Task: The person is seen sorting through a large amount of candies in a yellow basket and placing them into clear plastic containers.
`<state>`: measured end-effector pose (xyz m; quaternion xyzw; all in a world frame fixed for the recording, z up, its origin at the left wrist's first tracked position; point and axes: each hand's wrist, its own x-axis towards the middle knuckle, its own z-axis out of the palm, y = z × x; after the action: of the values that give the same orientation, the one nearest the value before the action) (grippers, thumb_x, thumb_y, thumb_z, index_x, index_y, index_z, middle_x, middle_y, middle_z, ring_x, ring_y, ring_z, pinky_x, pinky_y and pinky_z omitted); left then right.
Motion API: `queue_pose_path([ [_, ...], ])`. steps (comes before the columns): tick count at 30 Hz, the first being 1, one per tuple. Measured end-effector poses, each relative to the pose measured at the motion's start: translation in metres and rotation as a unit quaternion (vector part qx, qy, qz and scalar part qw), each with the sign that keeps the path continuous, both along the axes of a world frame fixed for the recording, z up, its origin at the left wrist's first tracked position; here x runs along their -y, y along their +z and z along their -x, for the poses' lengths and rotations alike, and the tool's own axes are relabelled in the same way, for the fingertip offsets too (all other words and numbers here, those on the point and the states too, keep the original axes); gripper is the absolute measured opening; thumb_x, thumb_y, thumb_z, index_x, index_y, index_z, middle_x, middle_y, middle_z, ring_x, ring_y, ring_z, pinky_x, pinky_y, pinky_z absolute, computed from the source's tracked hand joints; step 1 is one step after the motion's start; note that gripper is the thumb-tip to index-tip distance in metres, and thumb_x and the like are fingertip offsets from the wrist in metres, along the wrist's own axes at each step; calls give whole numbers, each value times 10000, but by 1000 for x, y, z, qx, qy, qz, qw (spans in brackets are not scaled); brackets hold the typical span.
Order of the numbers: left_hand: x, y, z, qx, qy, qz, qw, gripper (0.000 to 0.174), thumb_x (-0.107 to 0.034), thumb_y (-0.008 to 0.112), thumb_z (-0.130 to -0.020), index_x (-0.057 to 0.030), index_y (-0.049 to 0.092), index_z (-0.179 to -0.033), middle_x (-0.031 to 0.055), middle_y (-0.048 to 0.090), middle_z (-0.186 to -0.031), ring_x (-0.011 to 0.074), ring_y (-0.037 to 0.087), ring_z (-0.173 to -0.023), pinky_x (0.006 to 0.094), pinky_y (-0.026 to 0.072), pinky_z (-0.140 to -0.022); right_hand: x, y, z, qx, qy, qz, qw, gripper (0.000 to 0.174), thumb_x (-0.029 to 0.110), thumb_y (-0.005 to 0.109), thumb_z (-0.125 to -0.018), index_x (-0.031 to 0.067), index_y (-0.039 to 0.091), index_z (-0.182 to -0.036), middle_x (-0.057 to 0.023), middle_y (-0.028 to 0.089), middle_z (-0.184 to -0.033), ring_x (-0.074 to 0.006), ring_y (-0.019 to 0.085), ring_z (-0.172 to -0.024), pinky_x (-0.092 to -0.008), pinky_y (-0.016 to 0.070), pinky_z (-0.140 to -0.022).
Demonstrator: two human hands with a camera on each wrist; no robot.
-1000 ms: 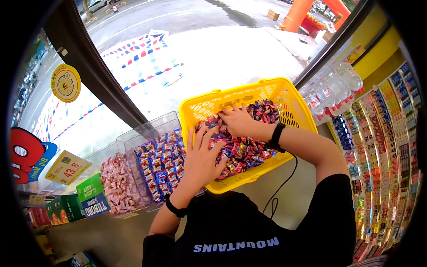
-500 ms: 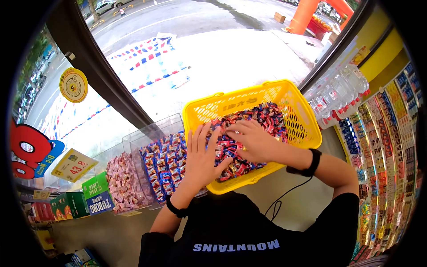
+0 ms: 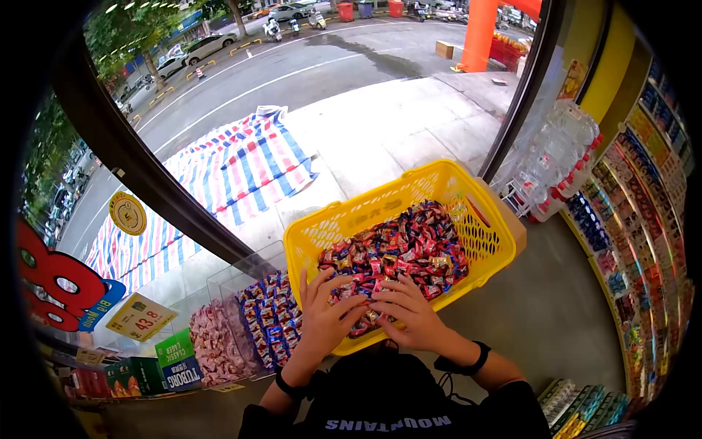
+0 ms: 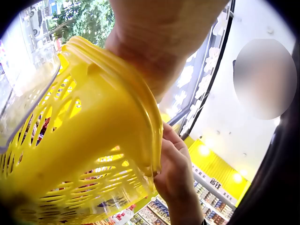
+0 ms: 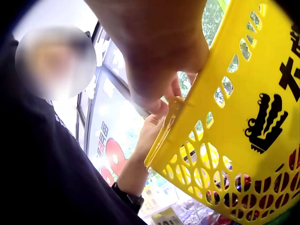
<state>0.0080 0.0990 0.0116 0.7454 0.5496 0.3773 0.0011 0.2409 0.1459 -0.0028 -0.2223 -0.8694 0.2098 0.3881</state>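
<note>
A yellow plastic basket [image 3: 486, 256] holds a heap of small wrapped candies [image 3: 398, 249], mostly red and dark. My left hand [image 3: 322, 314] reaches over its near left rim, fingers spread and fingertips at the candies. Beside it my right hand [image 3: 411, 316] comes over the near rim with bent, loosely parted fingers low over the heap. The fingertips of both hands almost meet at the near side. In the left wrist view the basket wall [image 4: 89, 136] hides the left fingers. The right wrist view shows both hands at the rim, the candies mostly behind the wall.
Left of the basket stand clear bins with blue-wrapped candies [image 3: 270, 322] and pink-wrapped candies [image 3: 219, 347], a price sign [image 3: 141, 317] and a Tuborg box [image 3: 179, 366]. Bottled water [image 3: 548, 161] and packed shelves [image 3: 643, 256] stand right. Striped sheeting [image 3: 241, 161] lies outside.
The right hand has drawn back from the middle of the candies toward the near rim, close to the left hand. The left hand sits lower in view; the head view has tilted up.
</note>
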Motion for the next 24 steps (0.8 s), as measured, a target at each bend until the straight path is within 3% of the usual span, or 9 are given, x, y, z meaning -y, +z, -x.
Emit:
queue_pose_path([
  [6,9,-6,-19,-74,27,-60,995,219,-252,914,-782,-275,846,-989,-23,694,-1317,295,588,-1358,684,266,-1273,-5,-1,7,-67,-77,-7,995,256,121,901,-826,84,786,-1052,-120,690,-1350,-367,627,-1331,-587,459,-1170],
  [9,16,-10,-26,-95,53,-62,992,249,-257,915,-782,-278,842,-1019,-25,689,-1327,296,598,-1350,682,275,-1267,-2,-5,6,-45,-110,-5,993,240,154,887,-848,91,784,-1056,-114,697,-1314,-371,639,-1302,-574,486,-1130],
  [16,32,-5,-34,-82,75,3,994,358,-271,916,-802,-277,806,-1143,-15,685,-1362,307,592,-1375,663,297,-1261,-5,-6,7,-48,-64,-33,996,245,121,860,-841,58,700,-1014,-130,679,-1323,-399,624,-1317,-591,465,-1138],
  [19,36,-4,-37,-53,87,0,995,290,-242,917,-783,-253,831,-1059,-10,691,-1332,328,568,-1374,656,312,-1263,-3,-4,7,-34,-48,-47,997,235,107,850,-842,46,684,-997,-143,677,-1328,-402,623,-1324,-604,455,-1144],
  [22,39,-7,-31,-49,87,-12,995,302,-296,909,-825,-270,803,-1106,-13,684,-1374,311,590,-1378,636,320,-1258,-1,-5,7,-34,-44,-55,997,241,103,851,-840,47,675,-996,-146,678,-1332,-404,624,-1331,-621,447,-1146],
  [24,38,-10,-28,-40,84,-28,995,260,-311,913,-817,-263,803,-1047,-16,689,-1367,311,591,-1373,640,324,-1254,-1,-5,9,-29,-48,-63,996,236,103,853,-845,56,678,-997,-146,675,-1338,-407,627,-1331,-627,443,-1147],
])
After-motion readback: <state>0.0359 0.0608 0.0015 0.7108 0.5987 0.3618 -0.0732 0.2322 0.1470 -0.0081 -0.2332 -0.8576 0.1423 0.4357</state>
